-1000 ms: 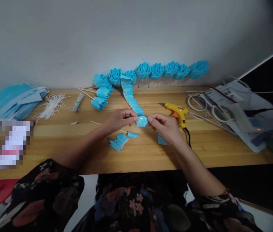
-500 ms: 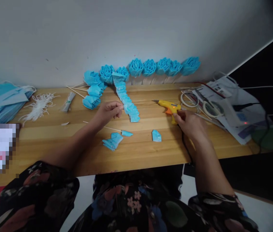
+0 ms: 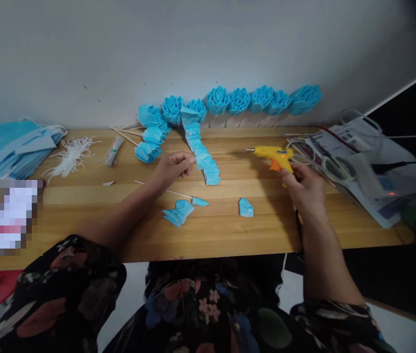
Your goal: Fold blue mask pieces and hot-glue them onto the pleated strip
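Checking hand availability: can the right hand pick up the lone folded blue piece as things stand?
Probably not freely: the right hand holds the yellow glue gun, though nothing covers the lone folded blue piece.

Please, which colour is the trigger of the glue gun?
The trigger is orange, seen best in the head view.

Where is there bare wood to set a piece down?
Bare tabletop shows between the overlapping blue strip and the glue gun in the right hand, and between the pointed blue piece and the lone folded piece. Crowded: papers back right, masks back left, blue roses along the back.
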`<state>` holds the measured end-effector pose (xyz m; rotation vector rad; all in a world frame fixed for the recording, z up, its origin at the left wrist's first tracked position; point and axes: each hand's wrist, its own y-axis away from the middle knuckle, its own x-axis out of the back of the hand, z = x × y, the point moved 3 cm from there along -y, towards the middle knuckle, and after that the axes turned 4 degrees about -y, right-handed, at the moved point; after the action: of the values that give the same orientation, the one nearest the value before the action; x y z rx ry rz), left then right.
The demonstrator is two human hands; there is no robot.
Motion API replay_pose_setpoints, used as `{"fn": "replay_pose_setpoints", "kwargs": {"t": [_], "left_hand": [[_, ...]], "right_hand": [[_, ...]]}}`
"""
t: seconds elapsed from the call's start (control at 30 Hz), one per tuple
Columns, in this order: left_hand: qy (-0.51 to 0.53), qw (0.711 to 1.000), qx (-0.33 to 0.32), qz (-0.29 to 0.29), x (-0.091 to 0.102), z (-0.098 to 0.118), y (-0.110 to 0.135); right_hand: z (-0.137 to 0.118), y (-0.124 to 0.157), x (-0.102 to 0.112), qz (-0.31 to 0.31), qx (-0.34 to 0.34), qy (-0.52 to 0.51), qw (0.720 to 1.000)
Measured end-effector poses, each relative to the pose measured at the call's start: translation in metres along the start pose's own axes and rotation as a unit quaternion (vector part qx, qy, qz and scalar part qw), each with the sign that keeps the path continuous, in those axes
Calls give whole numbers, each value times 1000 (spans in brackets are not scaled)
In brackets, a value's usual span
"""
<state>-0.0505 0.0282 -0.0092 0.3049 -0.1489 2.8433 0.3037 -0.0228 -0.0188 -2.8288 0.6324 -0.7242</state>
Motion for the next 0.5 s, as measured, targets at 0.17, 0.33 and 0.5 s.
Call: {"fn": "replay_pose_setpoints", "kwargs": {"t": [0.17,0.33,0.5], "left_hand": [[20,1000,11,10,1,-3,-1],[22,999,31,-3,0,-5,-1],[18,999,39,-2,-1,-9,-2]], "right_hand": [[-25,16,7,66,-73,-225,969],[-30,34,0,-126,-197,-376,897],[-34,43,-6,-101,-137,-231,958]]}}
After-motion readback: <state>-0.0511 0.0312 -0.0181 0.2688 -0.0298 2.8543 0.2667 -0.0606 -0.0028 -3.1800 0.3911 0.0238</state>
